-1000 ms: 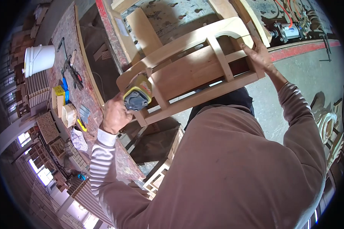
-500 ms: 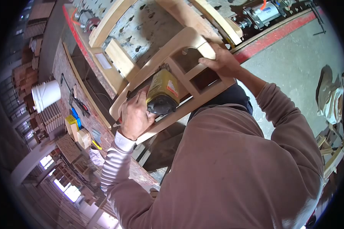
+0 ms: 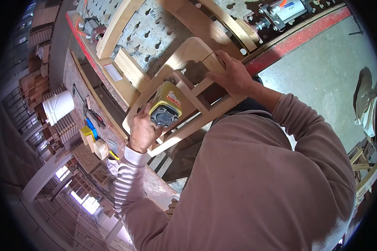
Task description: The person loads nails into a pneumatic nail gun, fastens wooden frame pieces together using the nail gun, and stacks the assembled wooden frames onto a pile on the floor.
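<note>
My left hand (image 3: 144, 130) is wrapped round a yellow pneumatic nail gun (image 3: 168, 95), whose dark bolted end cap points toward me. The gun's nose is at the inside of a wooden frame (image 3: 184, 134) with curved outer pieces and small crosspieces; whether it touches the wood I cannot tell. At the frame's right-hand end, my right hand (image 3: 232, 75) is closed over the corner, thumb on the near side and fingers over the top. The frame lies tilted across the front of my body, its far side over the bench edge.
A perforated metal bench top (image 3: 148, 31) with a red edge (image 3: 297, 39) carries curved wooden pieces (image 3: 118, 29) and a pneumatic cylinder (image 3: 287, 12). On the left are a white bucket (image 3: 58, 107), pliers-like tools (image 3: 94, 115) and a side board. Concrete floor (image 3: 314, 79) shows at right.
The nail gun has tilted and shifted left, so its end cap faces me more. The frame has turned slightly with both hands still on gun and frame.
</note>
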The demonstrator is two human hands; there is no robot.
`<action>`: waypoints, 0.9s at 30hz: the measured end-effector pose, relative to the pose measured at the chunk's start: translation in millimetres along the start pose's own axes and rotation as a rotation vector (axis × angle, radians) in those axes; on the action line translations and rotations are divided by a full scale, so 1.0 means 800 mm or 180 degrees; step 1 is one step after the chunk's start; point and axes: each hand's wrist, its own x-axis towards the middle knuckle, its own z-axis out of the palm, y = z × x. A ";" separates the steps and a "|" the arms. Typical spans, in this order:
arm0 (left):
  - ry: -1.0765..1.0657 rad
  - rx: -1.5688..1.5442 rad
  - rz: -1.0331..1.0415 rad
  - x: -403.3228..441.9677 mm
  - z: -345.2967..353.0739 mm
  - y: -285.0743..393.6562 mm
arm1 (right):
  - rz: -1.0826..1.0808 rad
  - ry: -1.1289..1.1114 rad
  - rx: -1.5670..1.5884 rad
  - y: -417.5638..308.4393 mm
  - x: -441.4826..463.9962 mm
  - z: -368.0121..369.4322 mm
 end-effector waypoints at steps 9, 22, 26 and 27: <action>0.0000 -0.0300 -0.0634 0.003 -0.010 0.009 | -0.0205 0.0137 0.0097 0.008 0.000 0.004; -0.0296 -0.2032 -0.1508 0.007 -0.030 0.033 | 0.0005 0.0080 0.0027 -0.004 -0.001 -0.003; -0.0117 -0.3123 -0.2354 0.009 -0.030 0.063 | -0.0139 0.0185 -0.0014 -0.001 0.002 0.003; 0.0047 -0.3125 -0.2170 0.008 -0.022 0.063 | -0.0161 0.0204 -0.0035 -0.002 0.001 0.003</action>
